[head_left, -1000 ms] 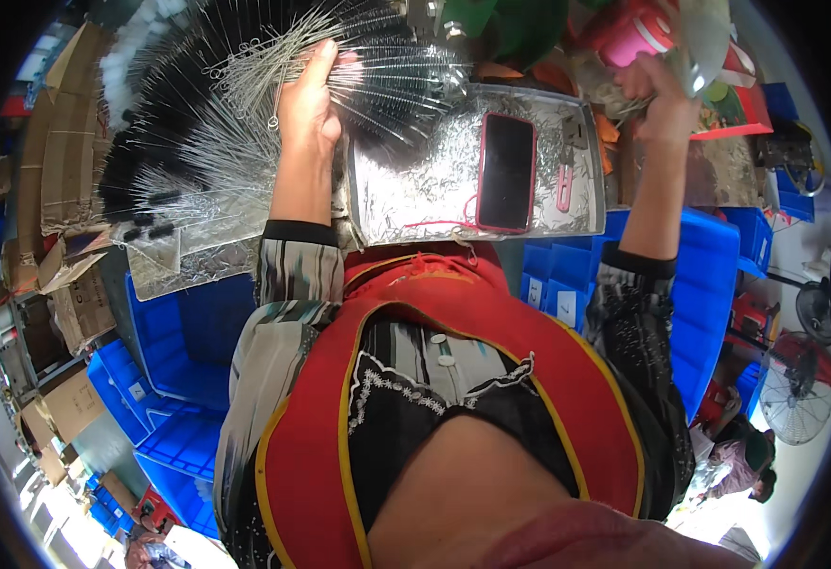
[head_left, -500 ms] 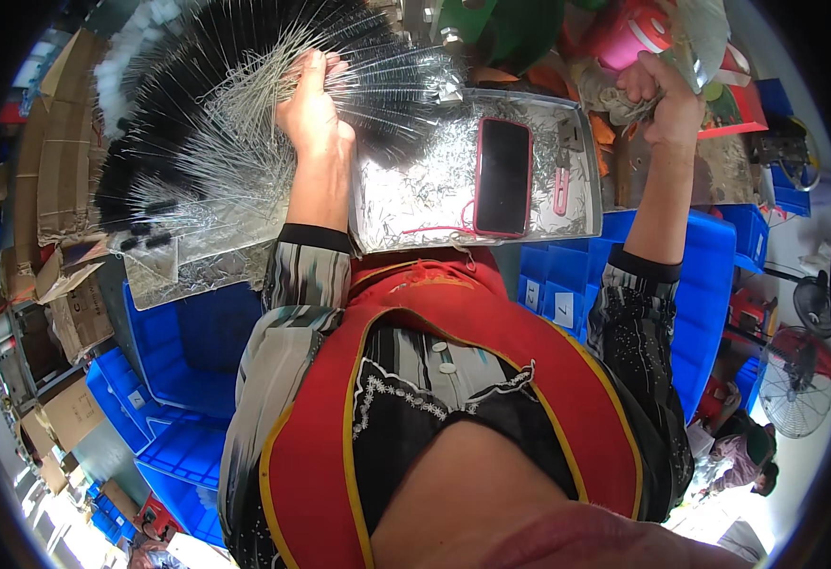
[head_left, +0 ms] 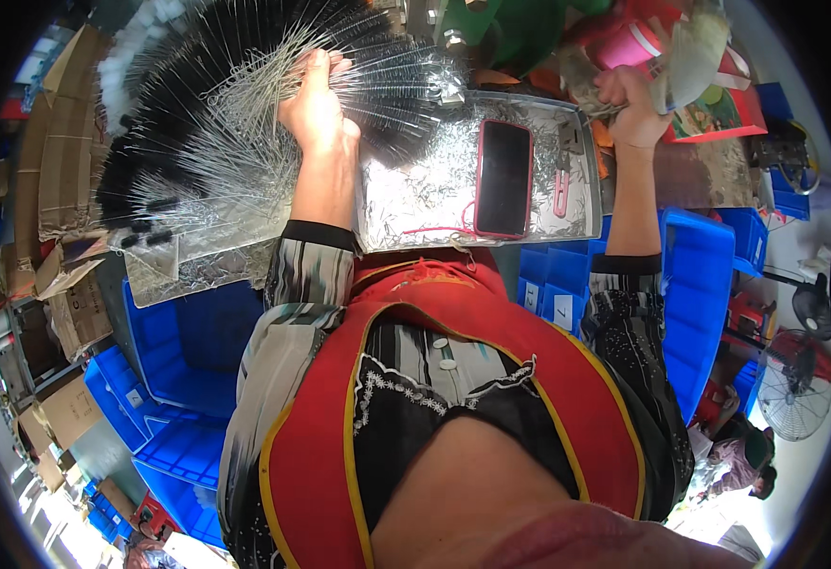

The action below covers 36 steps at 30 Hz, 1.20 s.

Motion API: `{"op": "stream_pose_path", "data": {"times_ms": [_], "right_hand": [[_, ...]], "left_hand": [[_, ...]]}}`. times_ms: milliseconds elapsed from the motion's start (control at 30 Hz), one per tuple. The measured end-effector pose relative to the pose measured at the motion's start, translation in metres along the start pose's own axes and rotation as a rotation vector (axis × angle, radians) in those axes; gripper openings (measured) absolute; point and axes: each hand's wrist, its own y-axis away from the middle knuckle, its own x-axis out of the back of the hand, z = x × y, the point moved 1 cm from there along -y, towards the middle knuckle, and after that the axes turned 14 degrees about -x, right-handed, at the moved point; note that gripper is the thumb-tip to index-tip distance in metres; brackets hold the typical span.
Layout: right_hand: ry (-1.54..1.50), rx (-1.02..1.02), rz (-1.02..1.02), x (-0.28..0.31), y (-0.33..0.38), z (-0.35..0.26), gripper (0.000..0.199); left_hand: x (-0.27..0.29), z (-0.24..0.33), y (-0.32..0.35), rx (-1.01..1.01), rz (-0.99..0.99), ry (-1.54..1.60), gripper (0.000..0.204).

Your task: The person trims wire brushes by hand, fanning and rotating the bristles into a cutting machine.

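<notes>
A large fanned heap of thin wire brushes (head_left: pixel 235 104), with black bristles and bare twisted-wire stems, lies at the upper left. My left hand (head_left: pixel 319 119) is closed over some of these brushes, thumb uppermost; their bristled ends stick out to its right. At the upper right my right hand (head_left: pixel 635 112) is curled shut next to a crumpled greyish, cloth-like piece (head_left: pixel 581 81). What its fingers hold is hidden. Between the hands sits a shallow pale tray (head_left: pixel 415 204) strewn with short wire bits. A dark phone with a red edge (head_left: pixel 504 178) lies in it.
Green machinery (head_left: pixel 520 33) stands beyond the tray, beside a pink rounded object (head_left: pixel 629 45). A red printed box (head_left: pixel 719 114) is at the right. Blue bins (head_left: pixel 695 284) flank my lap on both sides. Cardboard boxes (head_left: pixel 69 142) line the left; a fan (head_left: pixel 794 389) stands far right.
My right hand has moved left and slightly nearer the machinery, and the greyish piece has shifted with it. My left hand stays on the brushes, almost unmoved.
</notes>
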Motion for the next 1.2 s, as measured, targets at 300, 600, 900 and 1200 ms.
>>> {"op": "stream_pose_path", "data": {"times_ms": [300, 600, 900, 1200], "right_hand": [[-0.044, -0.498, 0.058, 0.007, -0.019, -0.056, 0.028], [0.006, -0.441, -0.006, 0.01, -0.014, -0.045, 0.029], [0.062, -0.466, 0.009, 0.007, -0.014, -0.051, 0.029], [-0.008, -0.544, -0.052, 0.021, -0.024, -0.045, 0.03]], "left_hand": [[-0.003, 0.005, -0.003, 0.159, -0.15, 0.088, 0.02], [-0.001, 0.007, -0.005, 0.227, -0.048, 0.061, 0.018], [0.002, 0.001, -0.007, 0.193, -0.02, 0.126, 0.014], [0.005, 0.001, -0.009, 0.246, -0.002, 0.101, 0.02]]}}
